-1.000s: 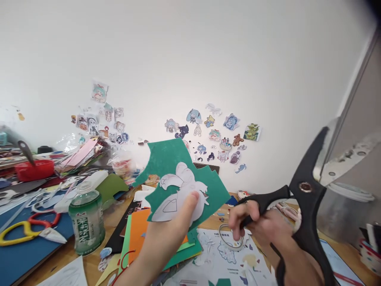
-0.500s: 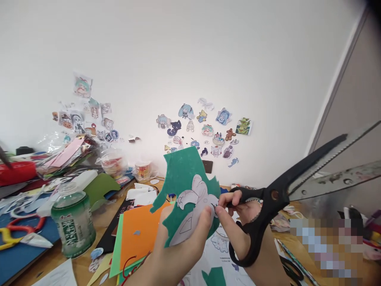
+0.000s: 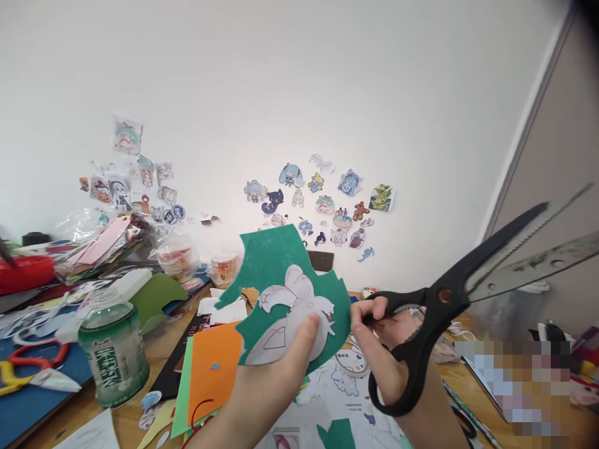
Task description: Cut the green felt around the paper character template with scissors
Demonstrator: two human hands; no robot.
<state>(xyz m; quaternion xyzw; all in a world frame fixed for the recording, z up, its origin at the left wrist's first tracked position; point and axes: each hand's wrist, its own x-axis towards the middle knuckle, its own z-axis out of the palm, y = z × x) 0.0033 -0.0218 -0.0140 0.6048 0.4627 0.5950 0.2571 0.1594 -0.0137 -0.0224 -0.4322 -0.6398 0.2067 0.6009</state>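
Observation:
My left hand (image 3: 281, 374) grips a green sheet of paper (image 3: 276, 255) with a jagged, cut outline. On top of it lies a white paper cutout (image 3: 297, 340) with pencil-drawn lines, pinned under my left thumb. Through the handle loops of large black-handled scissors (image 3: 433, 305) go the fingers of my right hand (image 3: 381, 337). The scissors' blades are parted and point away to the right, clear of the paper. My right thumb and fingertips are close to the green paper's right edge.
Left of my hands stand a green-labelled jar (image 3: 113, 349) and red-and-yellow scissors (image 3: 40, 368). Orange paper (image 3: 213, 368) and printed sheets (image 3: 337, 399) lie beneath my hands. A green scrap (image 3: 337, 434) rests in front. Stickers (image 3: 349, 183) dot the wall.
My left hand has shifted left with the green paper and cutout, turning them slightly. My right hand and the scissors have moved a little right, so a gap now separates them from the cutout.

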